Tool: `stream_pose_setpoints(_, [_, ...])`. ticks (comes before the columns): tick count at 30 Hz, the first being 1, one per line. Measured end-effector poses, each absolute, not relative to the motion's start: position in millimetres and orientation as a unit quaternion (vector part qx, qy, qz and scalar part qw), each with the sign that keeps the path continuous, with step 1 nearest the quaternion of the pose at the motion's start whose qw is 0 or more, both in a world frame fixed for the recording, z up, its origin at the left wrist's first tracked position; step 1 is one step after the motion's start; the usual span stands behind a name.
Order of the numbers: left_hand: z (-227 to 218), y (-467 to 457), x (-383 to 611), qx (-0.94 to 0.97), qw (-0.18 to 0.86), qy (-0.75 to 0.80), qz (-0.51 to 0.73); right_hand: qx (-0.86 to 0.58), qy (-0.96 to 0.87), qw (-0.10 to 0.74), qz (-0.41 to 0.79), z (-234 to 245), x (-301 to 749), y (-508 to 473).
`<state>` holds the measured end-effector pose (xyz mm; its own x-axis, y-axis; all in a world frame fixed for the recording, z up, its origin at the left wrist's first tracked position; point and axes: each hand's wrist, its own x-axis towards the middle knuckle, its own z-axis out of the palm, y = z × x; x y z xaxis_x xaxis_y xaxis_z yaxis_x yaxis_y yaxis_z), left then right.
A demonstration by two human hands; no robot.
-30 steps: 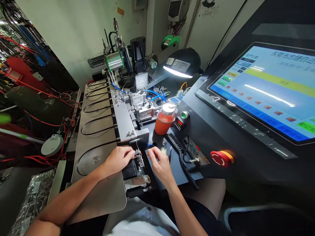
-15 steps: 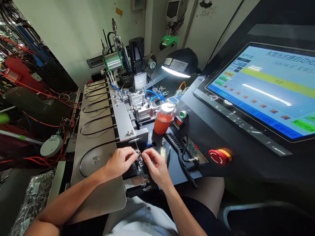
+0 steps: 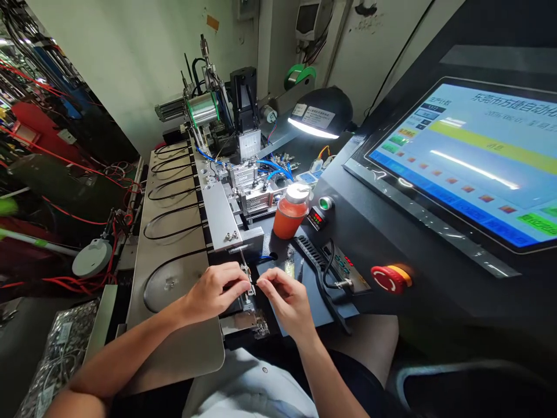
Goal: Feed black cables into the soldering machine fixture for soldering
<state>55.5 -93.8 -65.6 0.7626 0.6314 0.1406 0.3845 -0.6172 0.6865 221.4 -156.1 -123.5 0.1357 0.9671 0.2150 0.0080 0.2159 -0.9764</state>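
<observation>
My left hand [image 3: 216, 291] is curled over a small metal clamp fixture [image 3: 249, 285] at the near end of the machine's track, its fingertips pinched on the fixture. Right beside it, my right hand [image 3: 285, 299] pinches something tiny at the fixture's right side; I cannot make out what. A second metal fixture block [image 3: 248, 323] sits just below my hands on the black carrier. A black cable loop [image 3: 167, 268] lies on the grey metal table [image 3: 183, 348] to the left of my left hand.
An orange bottle with a white cap [image 3: 290, 212] stands behind my hands. A black brush [image 3: 319, 273], a controller box [image 3: 343, 268] and a red emergency stop button [image 3: 390, 276] lie to the right. A touchscreen [image 3: 474, 157] fills the right. A soldering head with a wire spool [image 3: 204, 107] stands at the back, and a lit lamp [image 3: 319, 113].
My right hand moved left from the black surface to the clamp fixture and closed into a pinch. My left hand shifted slightly toward me along the fixture.
</observation>
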Motion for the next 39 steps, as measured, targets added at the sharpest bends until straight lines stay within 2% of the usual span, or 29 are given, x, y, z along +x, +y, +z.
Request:
stream_pose_setpoints(3, [-68,-98,58,0.866,0.331,0.3,0.227,-0.474,-0.495,0.611,0.396,-124,215,-159])
stream_pose_setpoints(10, [-68,-96,55,0.893,0.295,0.27,0.205,-0.449,-0.532,0.586,0.415,-119,225,-159])
stream_pose_setpoints(18, [-72,-107,61,0.831,0.369,0.325,0.26,-0.517,-0.446,0.677,0.277,-120,192,-168])
stream_pose_setpoints(25, [-71,-93,58,0.836,0.342,0.388,0.185,-0.524,-0.448,0.62,0.374,-127,211,-158])
stream_pose_setpoints(31, [-77,-81,56,0.829,0.333,0.437,0.102,-0.573,-0.421,0.605,0.358,-133,230,-156])
stream_pose_setpoints(39, [-78,-81,57,0.839,0.3,0.447,0.082,-0.561,-0.45,0.592,0.362,-138,229,-156])
